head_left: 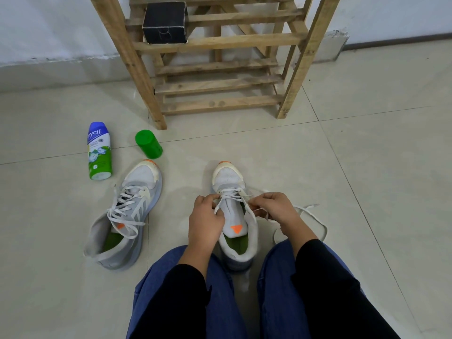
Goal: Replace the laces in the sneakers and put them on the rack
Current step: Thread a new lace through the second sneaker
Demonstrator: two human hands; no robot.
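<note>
Two grey-white sneakers with orange toe tips stand on the tiled floor. The right sneaker (228, 177) sits between my knees, toe pointing away, with a white lace (315, 216) threaded only through its lowest eyelets and trailing in a loop to the right. My left hand (205, 221) pinches the lace's left strand beside the tongue. My right hand (276, 207) pinches the right strand at the shoe's right edge. The left sneaker (127, 216) lies further left, fully laced, its lace ends loose. The wooden rack (220, 62) stands ahead against the wall.
A black box (165, 23) sits on an upper rack shelf. A blue-green powder bottle (99, 151) and a green cylinder (148, 144) stand on the floor left of the rack. My blue-trousered knees fill the bottom of the view.
</note>
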